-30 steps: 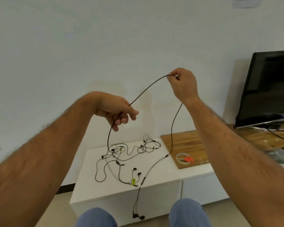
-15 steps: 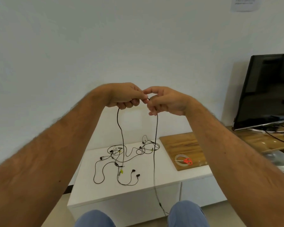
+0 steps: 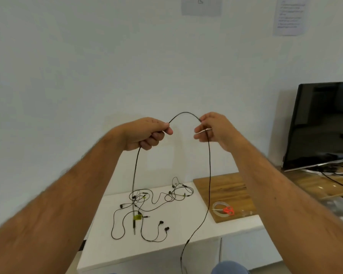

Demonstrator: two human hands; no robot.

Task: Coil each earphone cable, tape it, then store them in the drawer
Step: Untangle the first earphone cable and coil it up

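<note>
Both hands are holding one earphone cable point(image 3: 183, 114) up above the cabinet top point(image 3: 186, 230), the left hand point(image 3: 147, 133) fisting around it, the right hand point(image 3: 212, 127) pinching it, so a loop is forming between them. The other earphones point(image 3: 147, 204) are lying tangled toward its back edge.

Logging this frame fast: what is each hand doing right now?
Left hand: fingers curled round the black earphone cable, gripping it.
Right hand: fingers pinching the same cable.
</note>
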